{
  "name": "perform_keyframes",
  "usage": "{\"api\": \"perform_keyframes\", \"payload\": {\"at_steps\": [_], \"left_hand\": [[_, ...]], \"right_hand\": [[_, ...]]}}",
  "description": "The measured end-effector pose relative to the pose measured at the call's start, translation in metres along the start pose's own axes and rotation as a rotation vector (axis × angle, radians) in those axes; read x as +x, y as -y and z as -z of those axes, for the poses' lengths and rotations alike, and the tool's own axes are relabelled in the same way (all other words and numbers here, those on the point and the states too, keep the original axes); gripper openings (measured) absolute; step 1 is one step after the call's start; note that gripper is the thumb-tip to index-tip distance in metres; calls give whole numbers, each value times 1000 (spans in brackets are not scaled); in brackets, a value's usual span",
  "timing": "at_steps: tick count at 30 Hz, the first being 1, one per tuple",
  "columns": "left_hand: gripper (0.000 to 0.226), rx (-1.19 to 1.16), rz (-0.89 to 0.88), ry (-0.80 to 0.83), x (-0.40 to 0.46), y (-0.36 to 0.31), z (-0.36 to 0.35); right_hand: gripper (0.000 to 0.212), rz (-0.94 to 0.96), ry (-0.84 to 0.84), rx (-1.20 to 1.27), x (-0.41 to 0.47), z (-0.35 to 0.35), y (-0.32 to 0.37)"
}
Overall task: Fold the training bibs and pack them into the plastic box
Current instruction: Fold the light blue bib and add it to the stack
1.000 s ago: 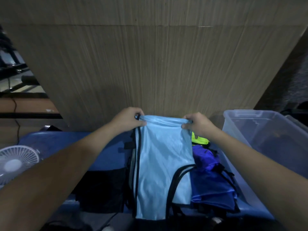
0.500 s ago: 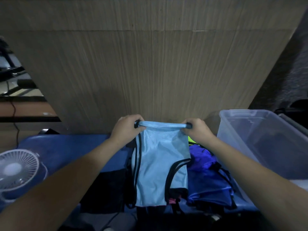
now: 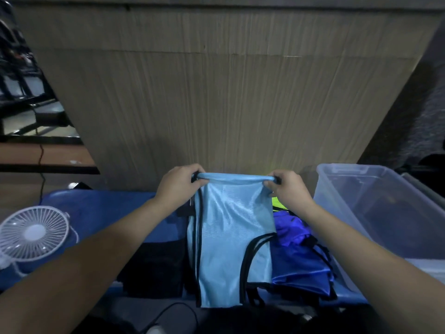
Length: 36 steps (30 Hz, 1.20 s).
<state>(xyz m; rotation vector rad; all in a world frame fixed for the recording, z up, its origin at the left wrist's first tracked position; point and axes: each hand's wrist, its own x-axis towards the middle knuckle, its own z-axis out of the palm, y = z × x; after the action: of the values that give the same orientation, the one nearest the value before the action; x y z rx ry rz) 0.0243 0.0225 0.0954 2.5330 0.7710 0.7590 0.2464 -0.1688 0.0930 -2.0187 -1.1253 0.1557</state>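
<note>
A light blue mesh bib (image 3: 231,239) with black trim hangs in front of me, its top edge rolled over. My left hand (image 3: 179,186) grips the left end of that roll and my right hand (image 3: 287,189) grips the right end. The bib's lower edge reaches the near edge of the blue table (image 3: 101,208). Behind it on the right lies a heap of dark blue bibs (image 3: 301,259) with a neon yellow one (image 3: 279,204) peeking out. The clear plastic box (image 3: 375,213) stands at the right, with something dark dimly seen through its wall.
A small white desk fan (image 3: 33,235) stands on the table's left end. A dark cloth (image 3: 154,268) lies left of the hanging bib. A tall wood-grain panel (image 3: 216,92) rises right behind the table. A cable (image 3: 168,312) runs below the near edge.
Both hands have kept hold of the bib's top edge, which is now rolled tighter than a second ago; the bib hangs a little shorter and my view has shifted slightly.
</note>
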Motion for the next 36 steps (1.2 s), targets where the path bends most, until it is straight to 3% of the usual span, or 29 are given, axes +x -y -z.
{"api": "perform_keyframes", "payload": {"at_steps": [8,14,19,28,36], "left_hand": [[12,102,-4,29,73,5,-12],[9,103,1,44,80,21,-33],[6,21,-77,2,49,30,-33],[15,132,-394,-31,-49,37,-29],[16,228,-483,208,-113,50,-46]], "right_hand": [[20,-71,-66,-12,66,-6,-11],[18,-55,-40,-29,79,-21,-27],[16,16,-35,-19,59,-20,-28],[30,254,0,-32,-39,-17,-26],[30,269,193,-137,-103,-36,-60]]}}
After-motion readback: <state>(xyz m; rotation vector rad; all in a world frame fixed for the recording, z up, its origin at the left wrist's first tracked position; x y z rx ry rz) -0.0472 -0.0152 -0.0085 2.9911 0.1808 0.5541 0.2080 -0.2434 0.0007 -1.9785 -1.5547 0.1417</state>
